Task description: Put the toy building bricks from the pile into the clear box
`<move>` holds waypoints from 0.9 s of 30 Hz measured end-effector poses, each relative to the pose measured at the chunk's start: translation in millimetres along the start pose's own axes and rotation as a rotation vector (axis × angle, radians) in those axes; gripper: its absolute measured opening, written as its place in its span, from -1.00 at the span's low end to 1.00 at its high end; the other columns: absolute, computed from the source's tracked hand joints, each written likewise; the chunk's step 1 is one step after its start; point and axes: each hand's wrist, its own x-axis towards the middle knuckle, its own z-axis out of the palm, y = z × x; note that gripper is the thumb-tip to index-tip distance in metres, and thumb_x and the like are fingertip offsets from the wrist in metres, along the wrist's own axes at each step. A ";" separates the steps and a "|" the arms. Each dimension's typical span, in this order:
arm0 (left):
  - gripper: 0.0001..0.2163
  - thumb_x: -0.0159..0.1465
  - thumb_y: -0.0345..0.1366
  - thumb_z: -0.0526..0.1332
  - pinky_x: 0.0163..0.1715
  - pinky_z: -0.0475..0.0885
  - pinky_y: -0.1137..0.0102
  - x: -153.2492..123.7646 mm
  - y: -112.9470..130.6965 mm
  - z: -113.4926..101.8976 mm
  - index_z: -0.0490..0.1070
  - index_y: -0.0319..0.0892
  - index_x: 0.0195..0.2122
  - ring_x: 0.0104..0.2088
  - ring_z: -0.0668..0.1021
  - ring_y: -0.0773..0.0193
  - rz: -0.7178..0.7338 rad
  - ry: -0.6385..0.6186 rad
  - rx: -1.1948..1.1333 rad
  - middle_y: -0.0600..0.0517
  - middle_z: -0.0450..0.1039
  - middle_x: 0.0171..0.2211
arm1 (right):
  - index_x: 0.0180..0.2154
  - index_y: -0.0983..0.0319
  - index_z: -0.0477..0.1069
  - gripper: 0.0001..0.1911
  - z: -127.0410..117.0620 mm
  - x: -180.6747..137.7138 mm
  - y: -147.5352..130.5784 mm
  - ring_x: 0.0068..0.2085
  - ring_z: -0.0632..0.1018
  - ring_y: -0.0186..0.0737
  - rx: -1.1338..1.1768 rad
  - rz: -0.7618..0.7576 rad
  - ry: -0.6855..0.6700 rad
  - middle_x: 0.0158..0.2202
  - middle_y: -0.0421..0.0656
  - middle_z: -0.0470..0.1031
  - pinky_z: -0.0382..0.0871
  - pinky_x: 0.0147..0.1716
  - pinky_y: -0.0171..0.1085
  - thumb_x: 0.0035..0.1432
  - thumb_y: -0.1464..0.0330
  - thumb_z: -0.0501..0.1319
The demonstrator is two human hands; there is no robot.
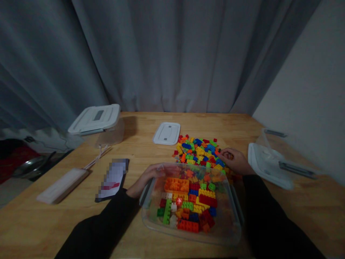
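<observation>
A clear plastic box holding several coloured bricks stands in front of me on the wooden table. My left hand grips the box's far left corner at the rim. Behind the box lies a loose pile of coloured bricks. My right hand rests at the pile's right edge with fingers curled around something small; what it holds is too small to tell. Both arms wear black sleeves.
A white lid lies behind the pile. A lidded clear container sits far left, another clear container with its lid at right. A flat white device with cable and a blurred card lie left. Grey curtains hang behind.
</observation>
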 end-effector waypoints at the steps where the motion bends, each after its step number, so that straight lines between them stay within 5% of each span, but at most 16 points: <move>1: -0.55 0.19 -0.43 0.17 0.29 0.30 0.03 0.0 -0.1 0.3 0.59 -0.24 0.10 0.15 0.59 -0.12 0.000 -0.001 -0.001 -0.16 0.62 0.09 | -0.38 0.16 0.54 -0.75 -0.8 -1.0 1.6 -0.44 0.45 -0.19 -0.012 -0.012 -0.012 -0.46 -0.17 0.52 0.33 -0.40 -0.21 0.22 0.14 0.27; 11: -0.55 0.20 -0.43 0.17 0.30 0.27 0.02 -1.1 -1.6 0.3 0.58 -0.23 0.11 0.15 0.59 -0.11 -0.020 0.002 -0.050 -0.18 0.61 0.11 | -0.45 0.17 0.52 -0.68 -5.7 -3.8 0.2 -0.45 0.43 -0.21 -0.042 -0.025 -0.132 -0.51 -0.20 0.45 0.26 -0.39 -0.21 0.28 0.14 0.23; 27: -0.56 0.21 -0.41 0.15 0.30 0.28 0.05 -0.6 4.1 4.2 0.59 -0.22 0.10 0.16 0.58 -0.10 -0.005 -0.022 -0.025 -0.15 0.63 0.09 | -0.44 0.19 0.56 -0.66 -12.4 -1.9 -12.9 -0.47 0.43 -0.22 0.059 0.035 -0.058 -0.50 -0.17 0.48 0.26 -0.45 -0.21 0.23 0.09 0.25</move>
